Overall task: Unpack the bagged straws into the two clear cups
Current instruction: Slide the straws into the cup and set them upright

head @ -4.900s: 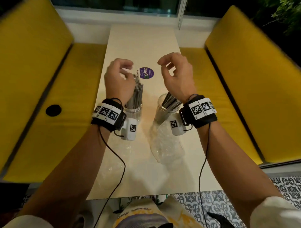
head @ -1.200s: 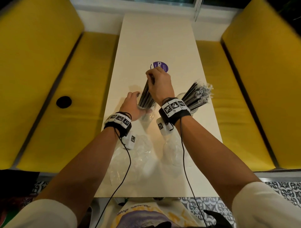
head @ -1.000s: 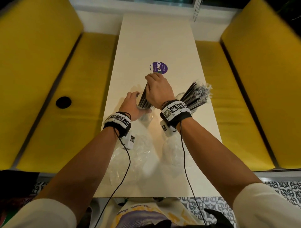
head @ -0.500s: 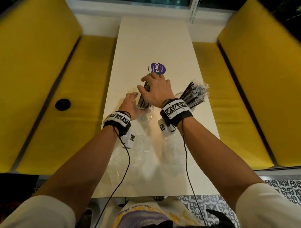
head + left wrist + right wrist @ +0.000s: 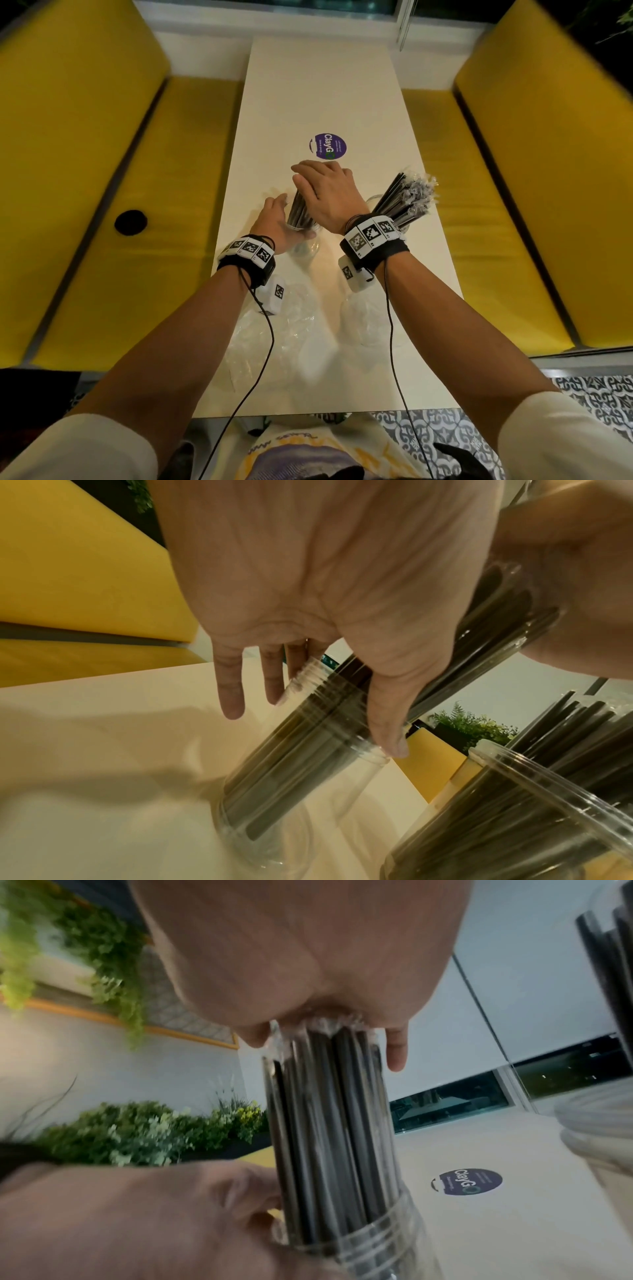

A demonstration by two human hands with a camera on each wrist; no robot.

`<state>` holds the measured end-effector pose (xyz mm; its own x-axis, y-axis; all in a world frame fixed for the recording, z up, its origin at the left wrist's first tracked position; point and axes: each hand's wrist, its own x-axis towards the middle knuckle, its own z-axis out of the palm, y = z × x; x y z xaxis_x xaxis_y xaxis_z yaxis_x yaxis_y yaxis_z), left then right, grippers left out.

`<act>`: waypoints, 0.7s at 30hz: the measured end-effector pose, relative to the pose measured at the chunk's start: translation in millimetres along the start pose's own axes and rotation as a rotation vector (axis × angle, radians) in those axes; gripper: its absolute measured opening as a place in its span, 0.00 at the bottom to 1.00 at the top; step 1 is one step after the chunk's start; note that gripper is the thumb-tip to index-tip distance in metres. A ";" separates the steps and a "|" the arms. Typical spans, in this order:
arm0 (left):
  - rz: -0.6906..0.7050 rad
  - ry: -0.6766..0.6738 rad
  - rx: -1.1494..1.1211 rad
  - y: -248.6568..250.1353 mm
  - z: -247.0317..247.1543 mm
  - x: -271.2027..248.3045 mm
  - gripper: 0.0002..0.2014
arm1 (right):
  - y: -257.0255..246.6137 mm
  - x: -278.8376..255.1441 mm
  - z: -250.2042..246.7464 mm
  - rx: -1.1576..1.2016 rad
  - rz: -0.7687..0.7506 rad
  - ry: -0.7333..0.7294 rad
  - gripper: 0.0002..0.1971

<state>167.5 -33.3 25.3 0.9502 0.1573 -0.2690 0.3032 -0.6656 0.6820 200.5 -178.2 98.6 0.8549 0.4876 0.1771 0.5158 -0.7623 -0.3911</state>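
Note:
Two clear cups stand mid-table. The left cup point(image 5: 303, 241) holds a bundle of dark wrapped straws point(image 5: 297, 212) that leans slightly. My left hand point(image 5: 274, 221) holds this cup near its rim, thumb point(image 5: 390, 731) on the near side and fingers behind it. My right hand point(image 5: 325, 192) lies flat, palm down, on the straw tops point(image 5: 325, 1031), fingers straight. To the right, the other cup point(image 5: 406, 228) carries a fanned bunch of straws point(image 5: 409, 193) leaning away to the right, untouched.
Two empty clear plastic bags point(image 5: 284, 329) point(image 5: 364, 318) lie crumpled on the white table point(image 5: 325, 85) under my forearms. A purple round sticker point(image 5: 329, 149) sits just beyond the cups. Yellow benches point(image 5: 102, 205) point(image 5: 513, 205) flank the narrow table.
My right hand let go of its pinch on the left cup's straws and now lies flat on their tops, lower than before. The left hand stayed at the cup.

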 end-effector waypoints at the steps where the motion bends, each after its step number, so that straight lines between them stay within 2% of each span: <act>1: -0.009 -0.011 0.003 0.9 -0.7 -0.4 0.62 | 0.5 0.5 -2.8 0.046 0.018 0.006 0.24; 3: -0.021 -0.047 -0.016 1.6 -4.2 -0.8 0.69 | -0.6 0.0 -10.5 0.144 0.042 0.060 0.24; 5: -0.028 -0.070 -0.026 3.6 -11.2 -3.7 0.72 | -2.1 -2.1 -19.0 0.228 0.034 0.176 0.21; 9: -0.074 -0.103 0.030 9.9 -31.5 -13.4 0.68 | -7.1 -12.6 -34.6 0.343 0.015 0.344 0.12; 11: -0.111 -0.125 0.038 14.2 -42.0 -21.7 0.57 | -11.3 -20.2 -41.8 0.358 0.003 0.377 0.12; 13: -0.108 -0.143 0.071 17.4 -51.4 -37.1 0.39 | -15.0 -32.7 -48.8 0.391 0.011 0.382 0.13; 15: -0.055 -0.128 0.061 16.8 -55.7 -55.0 0.19 | -14.0 -50.6 -54.8 0.459 0.053 0.317 0.13; 16: -0.039 -0.143 0.044 14.3 -55.9 -65.3 0.13 | -11.3 -60.7 -56.7 0.474 0.082 0.260 0.13; 17: -0.037 -0.186 0.023 9.0 -54.4 -74.4 0.14 | -6.3 -71.9 -55.2 0.461 0.118 0.194 0.13; 21: -0.103 -0.518 0.151 -26.0 -35.1 -98.6 0.53 | 15.0 -121.0 -37.5 0.053 0.209 -0.057 0.12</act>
<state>68.5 -5.9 57.9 0.7449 -0.1277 -0.6548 0.3425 -0.7691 0.5396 106.9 -264.6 105.1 0.9377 0.3454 0.0369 0.3226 -0.8268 -0.4608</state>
